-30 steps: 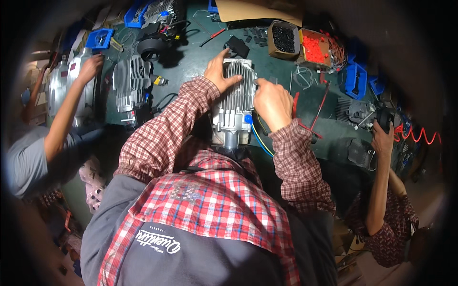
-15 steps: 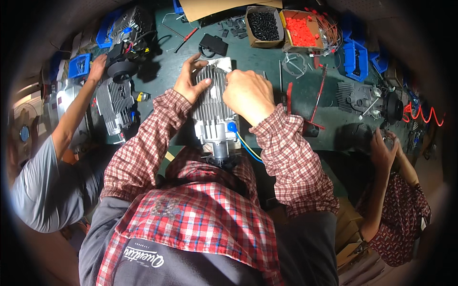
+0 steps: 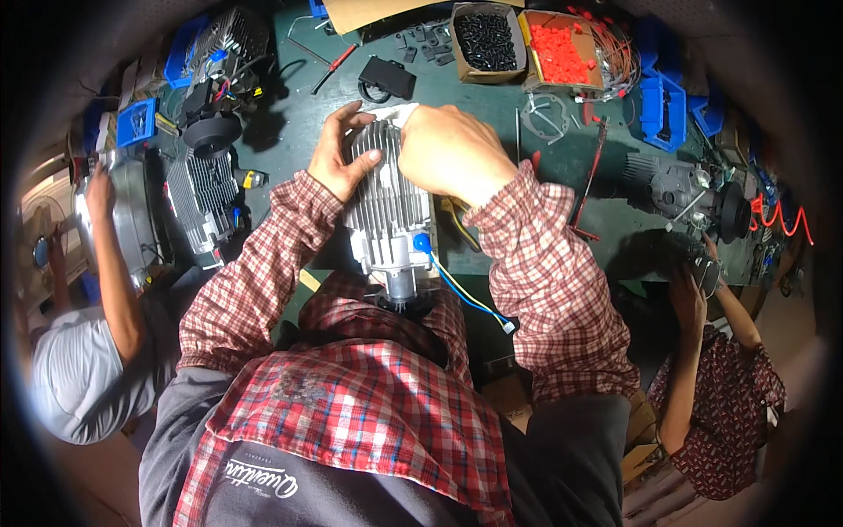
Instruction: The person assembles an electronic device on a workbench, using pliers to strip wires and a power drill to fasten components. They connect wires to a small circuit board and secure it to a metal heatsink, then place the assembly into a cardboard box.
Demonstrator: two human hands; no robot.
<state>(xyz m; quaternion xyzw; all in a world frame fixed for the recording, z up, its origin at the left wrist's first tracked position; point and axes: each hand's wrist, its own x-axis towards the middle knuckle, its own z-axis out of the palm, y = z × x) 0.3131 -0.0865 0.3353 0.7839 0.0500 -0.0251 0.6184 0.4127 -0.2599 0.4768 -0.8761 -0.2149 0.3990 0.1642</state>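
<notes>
A silver finned metal housing (image 3: 386, 202) lies in front of me on a white pad, its motor-like cylinder (image 3: 401, 285) toward my body. My left hand (image 3: 341, 156) grips its far left side, thumb on the fins and fingers around the edge. Against its upper right side my right hand (image 3: 452, 154) is closed, knuckles up; its fingertips and anything in them are hidden. From a blue round cap (image 3: 422, 241) on the housing, blue and yellow wires run to a small white connector (image 3: 508, 327). Yellow-and-black tool handles (image 3: 458, 221) show under my right wrist.
Beyond the housing lie a black box with a cable (image 3: 387, 79) and a red-handled tool (image 3: 338, 63). Farther back stand cartons of black parts (image 3: 486, 44) and red caps (image 3: 558, 54). Co-workers on both sides work by other finned units (image 3: 204, 193) (image 3: 667, 189).
My right hand has turned and shifted slightly left along the housing. The wire connector and the yellow-and-black handles now show. The left co-worker's hand has left the black unit; the right co-worker's hands hold a dark round part.
</notes>
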